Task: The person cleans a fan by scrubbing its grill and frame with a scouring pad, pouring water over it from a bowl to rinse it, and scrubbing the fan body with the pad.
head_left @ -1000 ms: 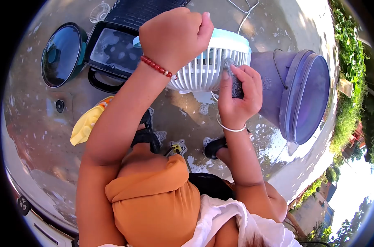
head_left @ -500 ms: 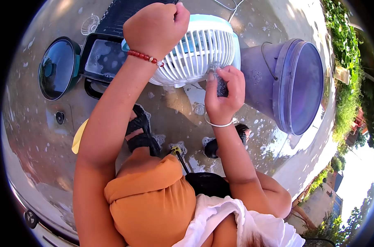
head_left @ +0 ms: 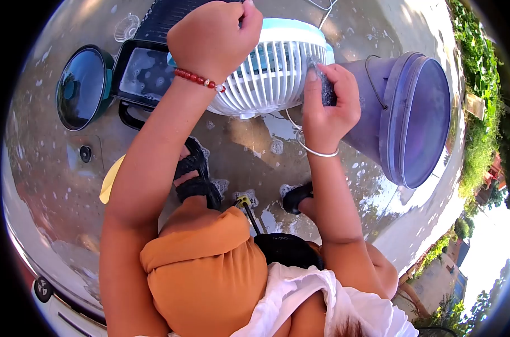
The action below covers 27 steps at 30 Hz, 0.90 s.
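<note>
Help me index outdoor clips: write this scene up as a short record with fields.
Main item: white-and-blue slatted unit
Right hand: pinching a grey scrubber at the unit's right side in view
Left hand: overlapping the unit's left side in view; fingers mostly hidden
Left of unit: black tray with sudsy liquid; round lidded pan
Right of unit: purple bucket
Ground: wet, with foam patches

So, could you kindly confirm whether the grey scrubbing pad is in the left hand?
No, the right hand holds the grey scrubbing pad at the white slatted fan grille.
</note>
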Each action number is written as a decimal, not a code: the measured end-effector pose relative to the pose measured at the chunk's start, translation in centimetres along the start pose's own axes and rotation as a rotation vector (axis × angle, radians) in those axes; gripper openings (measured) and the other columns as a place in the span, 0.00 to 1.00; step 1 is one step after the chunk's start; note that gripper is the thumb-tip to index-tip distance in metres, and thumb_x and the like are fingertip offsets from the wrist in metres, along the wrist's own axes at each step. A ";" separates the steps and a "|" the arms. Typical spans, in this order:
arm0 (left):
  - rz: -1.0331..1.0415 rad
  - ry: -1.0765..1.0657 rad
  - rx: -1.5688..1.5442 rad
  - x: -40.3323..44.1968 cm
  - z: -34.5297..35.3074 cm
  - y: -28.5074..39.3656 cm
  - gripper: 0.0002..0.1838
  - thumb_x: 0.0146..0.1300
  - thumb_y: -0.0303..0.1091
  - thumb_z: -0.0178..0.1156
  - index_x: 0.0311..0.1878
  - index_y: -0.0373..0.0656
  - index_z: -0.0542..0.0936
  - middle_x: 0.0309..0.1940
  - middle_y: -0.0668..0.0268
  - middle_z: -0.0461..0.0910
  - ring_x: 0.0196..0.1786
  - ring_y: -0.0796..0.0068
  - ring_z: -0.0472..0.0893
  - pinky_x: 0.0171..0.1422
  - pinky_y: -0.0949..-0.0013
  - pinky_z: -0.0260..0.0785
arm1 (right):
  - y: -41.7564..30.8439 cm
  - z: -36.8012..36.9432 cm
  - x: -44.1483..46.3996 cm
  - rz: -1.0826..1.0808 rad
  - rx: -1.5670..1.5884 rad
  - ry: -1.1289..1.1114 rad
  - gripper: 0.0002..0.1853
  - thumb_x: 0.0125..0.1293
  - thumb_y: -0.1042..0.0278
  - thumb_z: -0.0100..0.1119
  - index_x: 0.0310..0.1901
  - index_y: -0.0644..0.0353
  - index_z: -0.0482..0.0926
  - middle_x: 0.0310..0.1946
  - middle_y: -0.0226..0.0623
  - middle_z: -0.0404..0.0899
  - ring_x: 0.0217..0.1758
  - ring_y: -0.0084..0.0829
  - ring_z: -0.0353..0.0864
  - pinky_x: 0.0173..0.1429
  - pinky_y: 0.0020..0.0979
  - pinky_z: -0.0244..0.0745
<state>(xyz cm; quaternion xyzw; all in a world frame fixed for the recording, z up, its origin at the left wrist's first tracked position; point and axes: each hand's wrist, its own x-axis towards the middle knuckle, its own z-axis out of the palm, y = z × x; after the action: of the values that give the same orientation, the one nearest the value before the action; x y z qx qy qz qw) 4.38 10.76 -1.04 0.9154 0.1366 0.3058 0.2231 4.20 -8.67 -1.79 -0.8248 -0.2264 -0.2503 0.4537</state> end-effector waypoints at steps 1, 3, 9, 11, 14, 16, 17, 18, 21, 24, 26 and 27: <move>-0.005 0.008 0.004 0.2 0.0 -0.2 0.20 0.67 0.45 0.58 0.20 0.47 0.82 0.17 0.62 0.75 0.20 0.54 0.74 0.22 0.60 0.61 | -0.3 -0.8 -1.0 0.016 -0.025 -0.025 0.10 0.55 0.78 0.69 0.40 0.65 0.84 0.36 0.45 0.82 0.40 0.43 0.82 0.47 0.36 0.77; 0.043 0.043 0.000 -0.3 0.1 -0.4 0.20 0.67 0.44 0.58 0.20 0.47 0.81 0.16 0.63 0.74 0.20 0.55 0.74 0.22 0.59 0.60 | -1.0 -1.9 -2.2 0.067 -0.033 -0.065 0.09 0.57 0.78 0.69 0.41 0.66 0.85 0.39 0.45 0.84 0.42 0.39 0.83 0.50 0.34 0.77; 0.065 0.061 0.023 -2.1 -0.2 -0.4 0.19 0.67 0.41 0.59 0.19 0.47 0.79 0.15 0.65 0.73 0.19 0.58 0.73 0.21 0.60 0.57 | -1.4 -0.1 2.0 0.210 -0.013 -0.112 0.07 0.55 0.77 0.67 0.37 0.64 0.85 0.34 0.45 0.84 0.37 0.42 0.84 0.45 0.34 0.78; 0.076 0.116 0.011 -1.7 0.3 -0.9 0.19 0.65 0.41 0.60 0.16 0.48 0.79 0.13 0.66 0.73 0.16 0.60 0.72 0.18 0.62 0.57 | -1.0 0.7 2.1 0.127 -0.020 -0.077 0.07 0.54 0.78 0.67 0.37 0.64 0.85 0.34 0.45 0.84 0.37 0.42 0.84 0.45 0.34 0.78; 0.083 0.172 -0.005 -1.6 0.3 -1.0 0.20 0.64 0.40 0.60 0.14 0.49 0.79 0.11 0.67 0.72 0.13 0.61 0.71 0.15 0.62 0.57 | -1.1 -0.1 0.7 0.034 -0.014 -0.062 0.09 0.52 0.79 0.67 0.37 0.64 0.85 0.34 0.45 0.84 0.37 0.43 0.84 0.46 0.36 0.79; 0.077 0.167 -0.001 -2.0 0.2 -1.2 0.21 0.64 0.40 0.60 0.13 0.49 0.78 0.11 0.67 0.73 0.14 0.60 0.72 0.15 0.62 0.57 | -1.6 -1.3 -1.3 0.005 -0.086 -0.085 0.10 0.51 0.81 0.67 0.38 0.65 0.86 0.34 0.46 0.84 0.38 0.43 0.84 0.46 0.36 0.79; 0.047 0.123 -0.027 -2.2 0.1 -1.2 0.20 0.66 0.41 0.60 0.16 0.48 0.80 0.13 0.66 0.73 0.16 0.59 0.73 0.18 0.61 0.57 | -2.2 -2.1 -2.1 0.058 -0.089 -0.140 0.09 0.56 0.79 0.71 0.39 0.67 0.86 0.37 0.45 0.85 0.41 0.36 0.84 0.51 0.32 0.78; 0.019 0.079 -0.055 -2.2 -0.1 -1.1 0.19 0.67 0.42 0.59 0.19 0.47 0.81 0.15 0.65 0.74 0.18 0.58 0.74 0.21 0.61 0.58 | -2.4 -2.3 -2.4 0.064 -0.090 -0.149 0.09 0.56 0.79 0.71 0.39 0.67 0.86 0.37 0.45 0.85 0.41 0.36 0.84 0.51 0.32 0.78; 0.027 0.057 -0.013 -2.3 -0.5 -1.3 0.19 0.68 0.42 0.58 0.21 0.47 0.82 0.17 0.64 0.76 0.20 0.57 0.75 0.21 0.60 0.59 | -2.6 -2.1 -1.9 0.077 -0.081 -0.153 0.09 0.56 0.78 0.71 0.39 0.66 0.86 0.36 0.43 0.85 0.40 0.35 0.84 0.50 0.31 0.77; -0.011 0.049 0.010 -2.6 -0.8 -2.8 0.20 0.71 0.44 0.55 0.25 0.46 0.83 0.20 0.60 0.78 0.24 0.52 0.78 0.25 0.56 0.63 | -2.0 0.1 0.4 0.115 -0.019 -0.161 0.10 0.52 0.80 0.67 0.38 0.64 0.86 0.34 0.44 0.84 0.38 0.42 0.84 0.46 0.35 0.79; -0.150 0.030 -0.002 -3.0 -1.2 -3.9 0.23 0.74 0.48 0.52 0.27 0.45 0.83 0.21 0.57 0.78 0.27 0.48 0.79 0.28 0.53 0.66 | -1.6 2.4 1.3 0.020 0.103 -0.112 0.09 0.52 0.79 0.67 0.37 0.63 0.86 0.34 0.44 0.84 0.37 0.42 0.84 0.45 0.34 0.79; -0.172 -0.030 0.061 -3.2 -1.8 -4.3 0.24 0.76 0.49 0.49 0.27 0.47 0.83 0.24 0.61 0.82 0.27 0.53 0.81 0.27 0.54 0.70 | -1.6 3.3 1.6 -0.027 0.111 -0.104 0.08 0.51 0.79 0.68 0.36 0.62 0.86 0.34 0.43 0.84 0.37 0.42 0.84 0.44 0.34 0.79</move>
<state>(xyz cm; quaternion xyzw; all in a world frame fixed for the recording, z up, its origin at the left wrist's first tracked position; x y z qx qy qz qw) 0.28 13.85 -3.45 0.9112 0.2203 0.2676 0.2227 5.20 -4.78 -1.31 -0.8070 -0.2745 -0.2004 0.4829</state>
